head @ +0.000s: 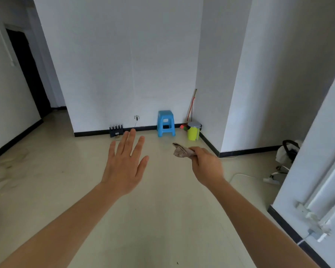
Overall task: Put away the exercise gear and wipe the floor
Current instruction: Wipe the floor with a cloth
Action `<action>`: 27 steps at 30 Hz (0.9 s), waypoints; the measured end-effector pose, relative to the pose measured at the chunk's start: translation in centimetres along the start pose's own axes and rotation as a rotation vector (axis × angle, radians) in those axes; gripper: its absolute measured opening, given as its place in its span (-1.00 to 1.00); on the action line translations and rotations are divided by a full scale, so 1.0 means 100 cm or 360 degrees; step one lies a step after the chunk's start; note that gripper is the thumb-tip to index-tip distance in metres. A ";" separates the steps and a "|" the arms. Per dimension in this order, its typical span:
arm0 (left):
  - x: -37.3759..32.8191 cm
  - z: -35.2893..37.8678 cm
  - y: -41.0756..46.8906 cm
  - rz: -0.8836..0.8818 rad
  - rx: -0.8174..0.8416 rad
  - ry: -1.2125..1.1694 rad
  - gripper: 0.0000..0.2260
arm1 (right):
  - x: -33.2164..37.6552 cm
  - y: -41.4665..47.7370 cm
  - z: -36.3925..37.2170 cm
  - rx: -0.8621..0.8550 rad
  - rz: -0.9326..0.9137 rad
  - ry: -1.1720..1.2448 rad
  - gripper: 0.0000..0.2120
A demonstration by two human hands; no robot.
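- Greyish-brown cloth [181, 150], crumpled and a little grubby, sticks out of our right hand [207, 165] in the head view. Those fingers are curled tight round it, and the rag hangs in the air above the floor, touching nothing else.
- Our left hand [126, 163] is stretched out ahead, fingers straight and spread, holding nothing.
- The pale tiled floor [162, 209] runs from us to the white wall. There a blue stool [165, 123], a yellow-green bin [193, 131] and a black rack [116, 130] stand along the skirting, well apart from our hands.
- We cannot pick out any exercise gear for certain, so we judge the wiping step to be the one in hand, with the rag not yet on the tiles.
- The next move, as we see it, calls for stooping or kneeling and laying the cloth flat on the floor under the palm. A bunched rag would wipe only a narrow strip, so it wants spreading first.
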State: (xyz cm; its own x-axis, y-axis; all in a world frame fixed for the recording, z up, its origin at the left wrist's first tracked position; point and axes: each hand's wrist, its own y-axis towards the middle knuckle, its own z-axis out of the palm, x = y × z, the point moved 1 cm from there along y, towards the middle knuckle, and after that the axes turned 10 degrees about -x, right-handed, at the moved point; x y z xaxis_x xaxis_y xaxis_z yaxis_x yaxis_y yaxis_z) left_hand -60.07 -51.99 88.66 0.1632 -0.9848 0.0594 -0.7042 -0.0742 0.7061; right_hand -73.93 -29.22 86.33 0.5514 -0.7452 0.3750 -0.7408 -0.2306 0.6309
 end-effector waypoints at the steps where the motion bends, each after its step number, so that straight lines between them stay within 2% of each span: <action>1: 0.018 0.022 0.014 -0.0010 -0.0006 0.0027 -0.43 | 0.002 0.021 0.026 0.0017 -0.0026 0.0009 -0.75; 8: 0.153 0.186 0.118 -0.0022 0.0061 0.0121 -0.42 | 0.002 0.179 0.216 0.0134 -0.0073 -0.0042 -0.75; 12: 0.201 0.275 0.216 -0.0023 0.0151 0.0104 -0.41 | -0.010 0.283 0.284 0.0077 -0.0011 -0.0065 -0.74; 15: 0.211 0.345 0.286 -0.0088 0.0229 0.0009 -0.39 | -0.039 0.344 0.322 0.0012 0.0077 -0.0085 -0.75; 18: 0.209 0.428 0.350 -0.0030 0.0308 -0.0063 -0.37 | -0.086 0.398 0.377 0.0029 0.0158 -0.0112 -0.75; 23: 0.209 0.590 0.467 0.0055 0.0345 -0.0073 -0.38 | -0.176 0.505 0.499 0.0013 0.0311 -0.0084 -0.75; 27: 0.220 0.698 0.572 -0.0032 0.0377 -0.0077 -0.39 | -0.227 0.621 0.584 0.0082 0.0343 -0.0047 -0.76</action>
State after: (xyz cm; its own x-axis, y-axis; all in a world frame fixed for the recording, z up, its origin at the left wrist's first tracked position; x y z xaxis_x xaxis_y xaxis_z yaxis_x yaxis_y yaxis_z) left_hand -145.04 -88.91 81.11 0.1496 -0.9887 0.0087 -0.8446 -0.1232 0.5210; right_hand -154.85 -63.11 77.32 0.3673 -0.7985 0.4770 -0.8594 -0.0952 0.5024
